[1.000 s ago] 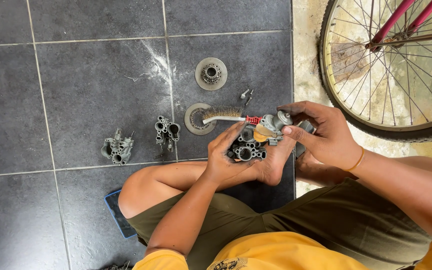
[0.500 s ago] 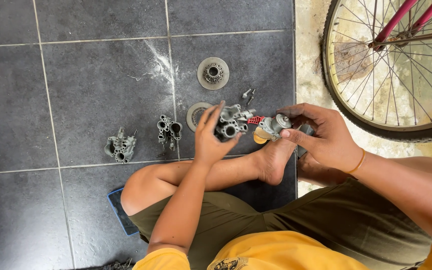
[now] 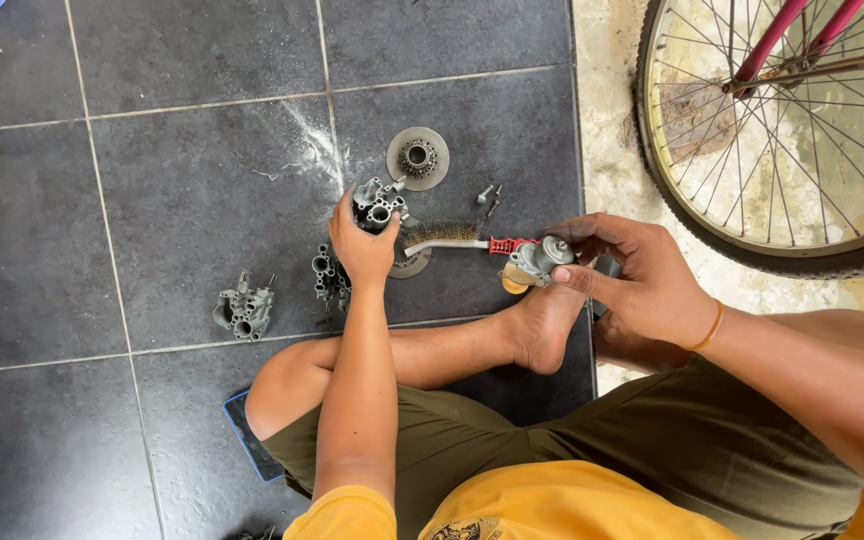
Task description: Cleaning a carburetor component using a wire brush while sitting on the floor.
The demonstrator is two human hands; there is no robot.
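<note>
Left hand grasps a grey metal casting just above the dark tiled floor, near a round disc. Right hand clenches a small metal part and a red-handled wire brush.

The floor is dark grey tile with pale grout lines, giving way on the right to a lighter, stained concrete strip. On the tiles lie a round metal disc, two small screws, a grey carburetor body to the left, and another cast metal part nearer the middle. White scratch marks streak one tile. A blue phone lies lower down, and a bicycle wheel stands on the concrete.
</note>
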